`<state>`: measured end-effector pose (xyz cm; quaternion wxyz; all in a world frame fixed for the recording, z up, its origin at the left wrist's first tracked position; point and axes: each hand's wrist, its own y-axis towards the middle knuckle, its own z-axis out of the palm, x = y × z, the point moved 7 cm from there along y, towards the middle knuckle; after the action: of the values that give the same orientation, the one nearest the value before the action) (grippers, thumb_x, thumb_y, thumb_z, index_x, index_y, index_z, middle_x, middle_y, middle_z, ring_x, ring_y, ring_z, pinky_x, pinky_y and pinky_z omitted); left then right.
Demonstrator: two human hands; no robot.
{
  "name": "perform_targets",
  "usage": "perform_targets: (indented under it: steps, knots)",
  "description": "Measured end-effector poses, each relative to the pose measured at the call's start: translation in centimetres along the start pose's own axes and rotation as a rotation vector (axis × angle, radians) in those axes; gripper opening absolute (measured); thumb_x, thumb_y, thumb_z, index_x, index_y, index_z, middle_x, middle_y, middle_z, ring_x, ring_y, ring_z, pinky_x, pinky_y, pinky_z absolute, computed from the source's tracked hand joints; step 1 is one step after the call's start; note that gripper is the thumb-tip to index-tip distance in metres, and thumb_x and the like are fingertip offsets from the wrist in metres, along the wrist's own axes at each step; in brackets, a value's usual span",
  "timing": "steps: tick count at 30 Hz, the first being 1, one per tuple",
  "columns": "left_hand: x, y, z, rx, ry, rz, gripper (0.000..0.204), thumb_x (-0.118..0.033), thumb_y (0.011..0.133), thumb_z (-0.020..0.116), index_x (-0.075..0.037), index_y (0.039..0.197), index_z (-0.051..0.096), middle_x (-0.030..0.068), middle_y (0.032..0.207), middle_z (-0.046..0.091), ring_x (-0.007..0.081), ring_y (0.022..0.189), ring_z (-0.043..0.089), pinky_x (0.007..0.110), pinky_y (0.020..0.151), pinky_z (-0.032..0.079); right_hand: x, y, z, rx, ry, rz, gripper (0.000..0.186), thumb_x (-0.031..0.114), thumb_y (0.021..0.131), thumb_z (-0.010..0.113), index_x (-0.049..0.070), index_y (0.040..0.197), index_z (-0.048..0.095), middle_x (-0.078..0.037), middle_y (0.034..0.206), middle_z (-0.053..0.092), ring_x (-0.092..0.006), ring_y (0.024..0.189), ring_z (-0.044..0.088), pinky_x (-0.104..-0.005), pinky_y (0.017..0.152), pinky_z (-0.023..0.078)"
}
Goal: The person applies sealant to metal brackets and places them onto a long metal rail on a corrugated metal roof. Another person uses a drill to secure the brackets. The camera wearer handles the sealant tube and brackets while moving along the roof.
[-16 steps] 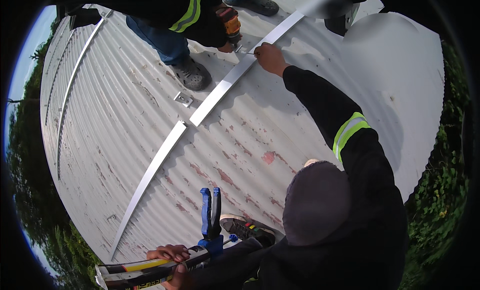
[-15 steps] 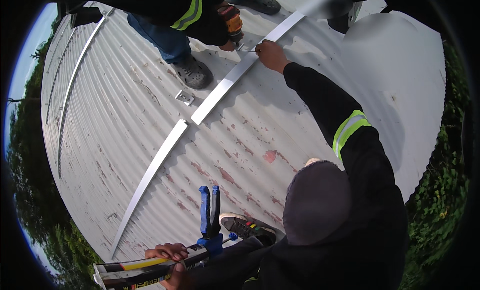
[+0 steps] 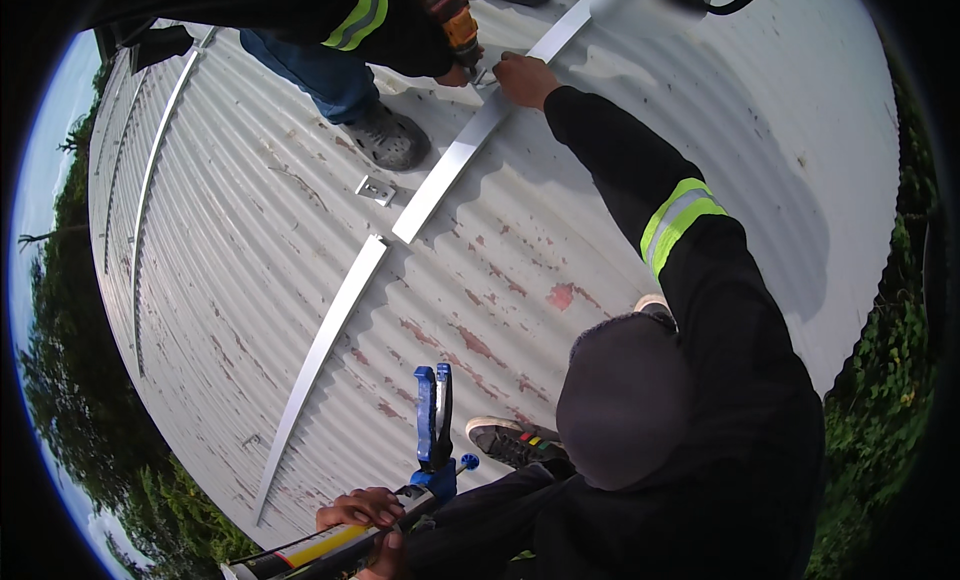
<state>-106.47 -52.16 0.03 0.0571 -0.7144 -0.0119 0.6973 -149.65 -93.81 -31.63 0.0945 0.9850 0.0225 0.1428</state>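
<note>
Low in the picture, my left hand (image 3: 360, 510) is closed round the barrel of a caulking gun (image 3: 430, 485). The gun's blue handle and trigger stick up at its far end, and a tube with a yellow band lies along its frame. No right hand of mine can be made out. Beside the gun crouches a co-worker in a dark cap (image 3: 625, 400), whose stretched-out hand (image 3: 525, 80) touches a silver metal rail (image 3: 455, 170). Across from there, another co-worker holds an orange and black cordless drill (image 3: 458, 28) against the rail's side.
A second rail (image 3: 320, 365) lies on the corrugated roof (image 3: 540, 200), its end close to the first. A small metal bracket (image 3: 375, 190) sits near that gap. One co-worker's grey clog (image 3: 392, 140) and the other's dark shoe (image 3: 510, 440) stand on the sheet. Trees border the roof.
The view has shifted slightly, so most of the roof sits a little further right. The crouching co-worker's outstretched hand has moved slightly left along the rail. The caulking gun stays gripped.
</note>
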Motion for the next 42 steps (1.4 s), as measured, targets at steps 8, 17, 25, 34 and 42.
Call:
perform_targets:
  steps: [8,17,25,34,42]
  knots:
    - [0.5,-0.1,-0.5,-0.036,-0.081,-0.041,0.037,0.000,0.084,0.074,-0.010,0.115,0.056,0.0068,0.103,0.056,0.0218,0.096,0.056,0.041,0.093,0.047,-0.2,1.9,1.1,0.046,-0.048,0.015,0.018,0.011,0.092,0.056,0.006,0.098,0.073,-0.017,0.101,0.070,-0.0366,0.096,0.072,-0.0484,0.081,0.060]
    - [0.3,-0.2,-0.2,-0.091,-0.038,-0.053,0.034,0.000,0.084,0.075,-0.009,0.113,0.059,0.0074,0.101,0.058,0.0230,0.094,0.059,0.043,0.095,0.048,-1.9,3.7,1.4,0.175,0.043,0.072,0.023,0.014,0.092,0.061,0.006,0.110,0.072,-0.021,0.104,0.075,-0.0389,0.100,0.073,-0.0484,0.087,0.058]
    - [0.2,-0.5,0.1,-0.091,-0.049,-0.044,0.035,0.001,0.084,0.075,-0.008,0.113,0.059,0.0083,0.099,0.060,0.0246,0.095,0.061,0.046,0.097,0.049,-4.6,3.8,3.0,0.007,0.176,0.273,0.024,0.022,0.093,0.064,0.005,0.107,0.073,-0.024,0.101,0.074,-0.0419,0.099,0.073,-0.0491,0.088,0.059]
    - [0.0,-0.8,-0.2,-0.047,-0.045,-0.011,0.033,0.001,0.084,0.071,-0.009,0.113,0.057,0.0083,0.101,0.057,0.0240,0.098,0.056,0.044,0.094,0.047,-5.6,-8.8,-0.6,-0.412,0.596,0.700,0.022,0.021,0.098,0.060,0.003,0.102,0.073,-0.022,0.099,0.074,-0.0442,0.097,0.070,-0.0512,0.089,0.053]
    - [0.0,0.7,-0.9,-0.267,-0.014,-0.084,0.043,-0.007,0.073,0.076,-0.008,0.105,0.048,0.0059,0.086,0.052,0.0189,0.081,0.058,0.035,0.080,0.049,1.6,-28.9,5.3,0.446,1.658,1.160,0.019,0.017,0.105,0.059,0.002,0.115,0.065,0.001,0.088,0.059,-0.0073,0.065,0.048,-0.0318,0.064,0.048]
